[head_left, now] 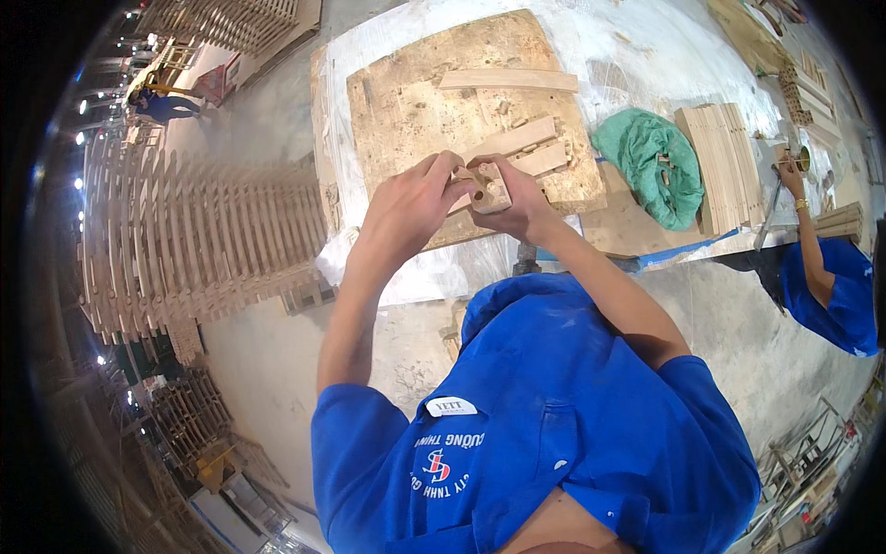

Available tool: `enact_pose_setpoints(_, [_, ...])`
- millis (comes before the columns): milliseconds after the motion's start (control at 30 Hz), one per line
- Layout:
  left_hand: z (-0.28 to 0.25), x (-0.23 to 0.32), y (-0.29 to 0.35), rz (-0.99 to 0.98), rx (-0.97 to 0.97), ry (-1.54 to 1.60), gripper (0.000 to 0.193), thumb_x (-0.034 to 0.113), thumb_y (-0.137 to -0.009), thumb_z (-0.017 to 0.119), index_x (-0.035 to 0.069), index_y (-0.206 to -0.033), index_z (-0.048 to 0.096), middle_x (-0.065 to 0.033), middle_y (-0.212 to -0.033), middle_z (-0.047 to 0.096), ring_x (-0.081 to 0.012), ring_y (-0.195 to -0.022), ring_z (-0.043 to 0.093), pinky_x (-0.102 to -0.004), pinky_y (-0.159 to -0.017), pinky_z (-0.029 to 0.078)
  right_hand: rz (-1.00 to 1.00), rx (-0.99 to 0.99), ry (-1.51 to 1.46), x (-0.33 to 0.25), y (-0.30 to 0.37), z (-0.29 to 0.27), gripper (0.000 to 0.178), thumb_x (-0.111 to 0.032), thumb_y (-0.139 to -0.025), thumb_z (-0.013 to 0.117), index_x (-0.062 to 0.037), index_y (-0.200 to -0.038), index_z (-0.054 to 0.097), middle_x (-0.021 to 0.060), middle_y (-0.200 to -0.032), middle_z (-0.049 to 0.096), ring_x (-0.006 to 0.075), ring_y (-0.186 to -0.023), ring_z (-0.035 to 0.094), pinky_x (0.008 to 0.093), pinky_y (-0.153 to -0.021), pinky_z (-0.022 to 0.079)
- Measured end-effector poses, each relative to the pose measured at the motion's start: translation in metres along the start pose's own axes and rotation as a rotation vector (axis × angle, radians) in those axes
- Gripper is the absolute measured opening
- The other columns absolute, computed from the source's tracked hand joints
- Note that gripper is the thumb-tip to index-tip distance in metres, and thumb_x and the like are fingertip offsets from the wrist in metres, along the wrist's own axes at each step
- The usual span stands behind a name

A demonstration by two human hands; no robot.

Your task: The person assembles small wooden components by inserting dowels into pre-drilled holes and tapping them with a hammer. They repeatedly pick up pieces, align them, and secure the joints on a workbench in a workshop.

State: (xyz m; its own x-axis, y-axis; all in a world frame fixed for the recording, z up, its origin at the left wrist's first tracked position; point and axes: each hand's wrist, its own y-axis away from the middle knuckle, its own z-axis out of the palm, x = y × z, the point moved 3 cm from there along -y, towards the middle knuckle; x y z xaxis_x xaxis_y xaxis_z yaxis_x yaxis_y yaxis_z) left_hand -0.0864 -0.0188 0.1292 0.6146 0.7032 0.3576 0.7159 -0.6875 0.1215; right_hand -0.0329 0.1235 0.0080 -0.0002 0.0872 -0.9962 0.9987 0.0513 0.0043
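Note:
My right hand is wrapped round the end of a pale wooden piece whose end face shows round holes or dowels. Close against that end, my left hand has its thumb and fingertips pinched together; whatever small thing they hold is hidden. Both hands are above the near edge of a worn wooden board. Just beyond my fingers, two short wooden strips lie on the board among small scraps. Farther off, a longer wooden strip lies crosswise.
Right of the board sit a crumpled green bag and a stack of wooden slats. A co-worker's hand is at the bench on the far right. Slatted wooden parts are piled at the left; another person stands far behind them.

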Motion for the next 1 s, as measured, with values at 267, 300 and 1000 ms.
enact_pose_setpoints(267, [-0.024,0.007,-0.009,-0.013,-0.233,-0.044,0.035,0.038,-0.1,0.058,0.003,-0.099,0.062,-0.0178,-0.087,0.068,-0.0399,-0.081,0.066,-0.0475,-0.07,0.05,-0.069,-0.03,0.157,0.001,-0.004,0.005,0.075,-0.019,-0.073,0.084,-0.0105,-0.137,0.047,0.0197,-0.119,0.066,0.0395,-0.112,0.063,0.0423,-0.094,0.052])
enact_pose_setpoints(300, [-0.02,-0.003,-0.007,0.015,-0.207,-0.036,0.039,0.041,-0.099,0.057,0.002,-0.097,0.063,-0.0192,-0.087,0.069,-0.0414,-0.081,0.067,-0.0494,-0.073,0.05,-0.096,-0.03,0.122,0.002,-0.003,0.008,0.073,-0.019,-0.073,0.084,-0.0108,-0.136,0.048,0.0194,-0.119,0.066,0.0394,-0.112,0.063,0.0421,-0.095,0.052])
enact_pose_setpoints(1000, [-0.02,-0.011,-0.015,-0.052,-0.253,0.051,0.047,0.043,-0.101,0.057,-0.002,-0.09,0.069,-0.0251,-0.071,0.066,-0.0442,-0.069,0.065,-0.0519,-0.067,0.049,-0.127,-0.048,0.104,0.004,-0.011,0.006,0.059,-0.014,-0.076,0.082,-0.0059,-0.124,0.049,0.0177,-0.103,0.068,0.0394,-0.098,0.067,0.0422,-0.082,0.054])
